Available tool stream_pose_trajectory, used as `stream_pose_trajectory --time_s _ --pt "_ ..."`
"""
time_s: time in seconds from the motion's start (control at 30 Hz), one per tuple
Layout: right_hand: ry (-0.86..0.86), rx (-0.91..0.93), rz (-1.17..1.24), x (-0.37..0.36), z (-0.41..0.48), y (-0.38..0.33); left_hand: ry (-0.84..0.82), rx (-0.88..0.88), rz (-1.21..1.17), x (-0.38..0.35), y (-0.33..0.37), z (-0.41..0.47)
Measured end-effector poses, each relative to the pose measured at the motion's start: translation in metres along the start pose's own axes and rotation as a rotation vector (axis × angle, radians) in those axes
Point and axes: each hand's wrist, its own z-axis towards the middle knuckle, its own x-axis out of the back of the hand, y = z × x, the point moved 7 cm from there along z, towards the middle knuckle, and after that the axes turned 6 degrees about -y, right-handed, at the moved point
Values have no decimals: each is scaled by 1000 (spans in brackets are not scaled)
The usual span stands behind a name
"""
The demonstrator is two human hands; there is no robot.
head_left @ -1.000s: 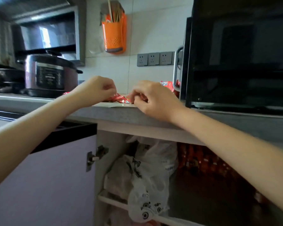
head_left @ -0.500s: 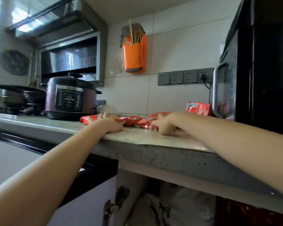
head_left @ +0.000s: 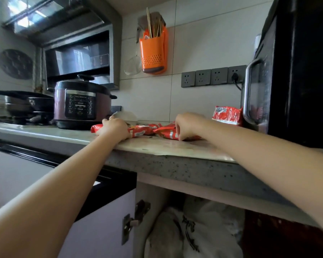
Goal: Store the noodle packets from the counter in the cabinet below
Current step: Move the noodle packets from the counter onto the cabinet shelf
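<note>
Red noodle packets lie on the stone counter point(head_left: 168, 148). My left hand point(head_left: 115, 128) rests on top of the left packet point(head_left: 142, 130), fingers curled over it. My right hand point(head_left: 187, 125) pinches the near edge of the right packet point(head_left: 166, 134). A third packet point(head_left: 227, 115) stands apart at the back, next to the black oven. Below the counter the cabinet point(head_left: 203, 229) is open; white plastic bags fill its left side and something dark red shows at its right.
A purple pressure cooker point(head_left: 78, 104) stands left of the packets, with pans point(head_left: 21, 103) on the stove beyond. A black oven point(head_left: 296, 75) fills the right side. An orange chopstick holder point(head_left: 153, 51) and wall sockets point(head_left: 211, 76) are on the tiles. The cabinet door point(head_left: 101, 224) hangs open at left.
The view has risen from below counter level, so the countertop and packets now show. Both hands have stayed on the packets near the counter's middle.
</note>
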Motion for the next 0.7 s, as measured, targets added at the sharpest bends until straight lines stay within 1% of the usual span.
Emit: stream_pose_trajectory --time_s 0.1,0.17,0.23,0.27,0.3,0.33,0.37,0.4,0.43,0.47,0.5,0.53,0.6,0.63,0.7 --pt "134 -87 15 19 -22 2 70 -70 -224 11 1 -24" --pt "228 -134 62 30 -37 7 137 -91 -310 22 0 -45" --pt "384 -137 141 45 -59 13 191 -119 -396 30 2 -66" --pt "499 -126 195 55 -74 16 222 -146 -497 34 3 -74" --pt "630 -106 254 65 -90 19 247 -173 -641 39 4 -83" --pt "763 -82 306 75 -108 22 261 -185 -833 43 3 -90" --pt "889 -59 343 84 -124 25 247 -173 -1076 44 2 -93" --pt "988 -34 365 93 -140 28 188 -134 -1328 43 1 -96" --pt "1058 0 383 103 -154 30 79 -86 -1554 40 6 -102" --pt "1086 33 410 108 -163 31 -28 -58 -1707 34 12 -106" --pt "1102 69 444 118 -174 33 -92 -79 -1775 37 20 -116" --pt "1102 97 488 124 -182 34 -108 -134 -1774 39 28 -126" --pt "1087 113 641 132 -196 39 -91 -253 -1770 41 40 -146" --pt "1054 92 756 132 -197 44 -100 -308 -1797 40 44 -156" --pt "930 31 1091 124 -196 54 -141 -384 -1874 37 51 -178"
